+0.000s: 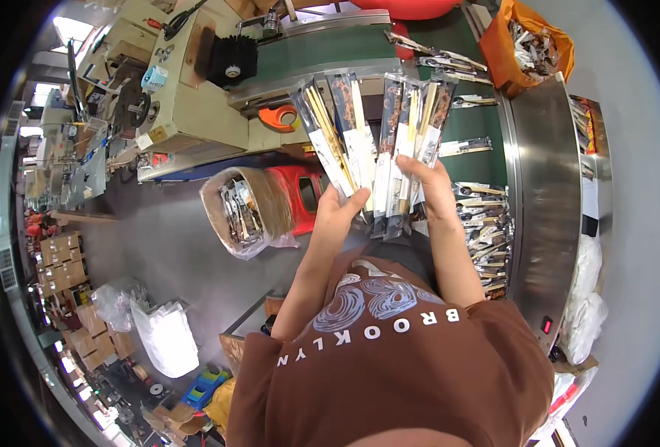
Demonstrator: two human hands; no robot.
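Note:
A fan of several wrapped chopstick packets [357, 134] is spread in front of my chest, each a long clear sleeve with dark and white printed parts and pale sticks showing through. My left hand [337, 212] grips the lower ends of the left-hand packets, its thumb lying across them. Around the right-hand packets [408, 149] my right hand [430, 186] is closed, thumb on top; its other fingers are hidden behind. More packets [483, 231] lie on the green conveyor belt [457, 165] just right of my right hand, piled thickly toward my body.
A lined carton [252, 208] of packets stands left, against a red stool [298, 197]. An orange bag [531, 48] of packets sits at the far right. The belt's metal edge [542, 201] runs along my right. A machine with a black round brush [229, 61] stands far left.

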